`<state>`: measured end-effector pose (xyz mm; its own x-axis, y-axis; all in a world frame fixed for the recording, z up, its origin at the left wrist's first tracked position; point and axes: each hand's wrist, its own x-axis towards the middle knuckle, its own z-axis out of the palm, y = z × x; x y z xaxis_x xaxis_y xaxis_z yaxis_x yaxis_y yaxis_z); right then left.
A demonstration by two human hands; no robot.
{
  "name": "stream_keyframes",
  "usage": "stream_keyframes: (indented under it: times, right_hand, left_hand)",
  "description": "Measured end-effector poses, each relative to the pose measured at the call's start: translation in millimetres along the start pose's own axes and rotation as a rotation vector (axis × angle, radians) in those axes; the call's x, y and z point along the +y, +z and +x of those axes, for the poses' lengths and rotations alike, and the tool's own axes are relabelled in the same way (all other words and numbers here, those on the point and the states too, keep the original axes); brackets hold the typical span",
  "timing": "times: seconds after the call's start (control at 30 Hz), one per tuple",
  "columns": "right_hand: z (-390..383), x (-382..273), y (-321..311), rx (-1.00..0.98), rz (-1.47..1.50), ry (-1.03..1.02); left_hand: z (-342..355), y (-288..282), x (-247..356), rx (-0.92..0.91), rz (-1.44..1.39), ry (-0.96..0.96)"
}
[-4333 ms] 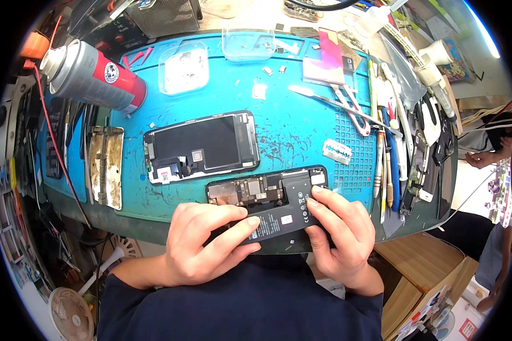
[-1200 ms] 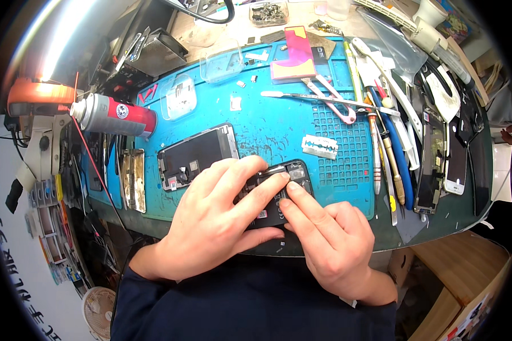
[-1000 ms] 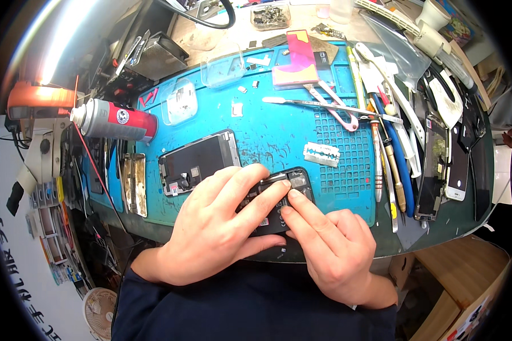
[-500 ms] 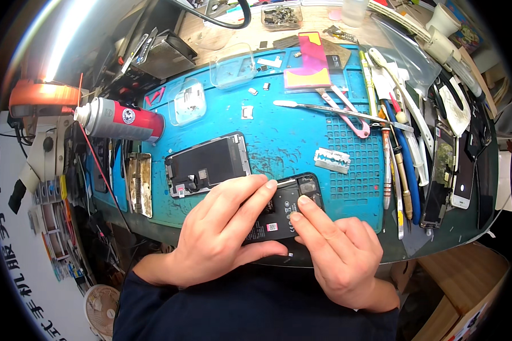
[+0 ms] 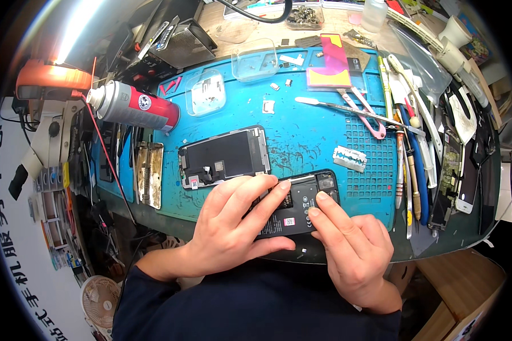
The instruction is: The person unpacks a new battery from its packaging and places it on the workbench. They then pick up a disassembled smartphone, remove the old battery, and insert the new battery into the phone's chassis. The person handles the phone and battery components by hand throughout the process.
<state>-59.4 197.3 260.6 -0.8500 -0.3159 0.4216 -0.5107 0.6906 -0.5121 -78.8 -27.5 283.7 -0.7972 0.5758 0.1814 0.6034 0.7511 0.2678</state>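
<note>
An opened phone body (image 5: 290, 223) with a dark battery and bared inner parts lies at the near edge of the blue mat. My left hand (image 5: 224, 227) spans its left end, fingers together over the far edge, thumb along the near edge. The index and middle fingertips of my right hand (image 5: 352, 250) press on the battery near the phone's right end; its thumb is hidden. Just beyond my left hand rests a detached phone screen (image 5: 239, 148), its back up with a flex cable showing.
The blue mat (image 5: 222, 113) also bears a razor blade (image 5: 350, 158), a metal spudger (image 5: 347, 108), pink-handled scissors (image 5: 370, 119) and clear plastic boxes (image 5: 205, 94). A spray can (image 5: 136, 106) lies at left. Screwdrivers and other tools (image 5: 412, 165) crowd the right side.
The whole view has shifted, so the bench appears farther right. Both hands keep nearly the same hold on the phone, with the right fingertips still on the battery.
</note>
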Motion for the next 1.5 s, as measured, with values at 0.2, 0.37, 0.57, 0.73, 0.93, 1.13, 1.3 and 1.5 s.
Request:
stream_keyframes:
  times: [0.2,0.37,0.57,0.73,0.93,1.13,1.3,1.5]
  right_hand:
    - [-0.7,5.9,4.9,0.04,-0.048,-0.053]
    - [-0.8,6.5,6.0,0.037,-0.029,-0.053]
    - [-0.4,5.0,5.2,0.031,-0.026,-0.05]
    - [-1.4,6.0,6.2,0.034,-0.029,-0.05]
    - [-0.3,6.4,2.3,0.016,0.062,-0.005]
    - [1.4,6.0,1.4,0.001,0.108,0.016]
    - [2.1,4.3,0.7,-0.007,0.1,0.012]
    - [0.9,3.4,0.4,-0.003,0.078,0.013]
  left_hand:
    - [-8.3,12.0,-5.1,0.176,-0.029,-0.022]
    - [-7.2,8.2,-0.3,0.126,-0.001,-0.037]
    - [-9.1,11.0,-2.8,0.139,0.007,-0.008]
    - [-5.6,11.1,-2.6,0.144,-0.036,-0.013]
    - [-8.4,5.2,-8.1,0.184,-0.051,0.123]
    - [-14.4,9.4,-9.0,0.258,-0.138,0.169]
    - [-13.6,7.0,-6.8,0.226,-0.139,0.145]
    - [-13.7,9.8,-6.4,0.244,-0.124,0.152]
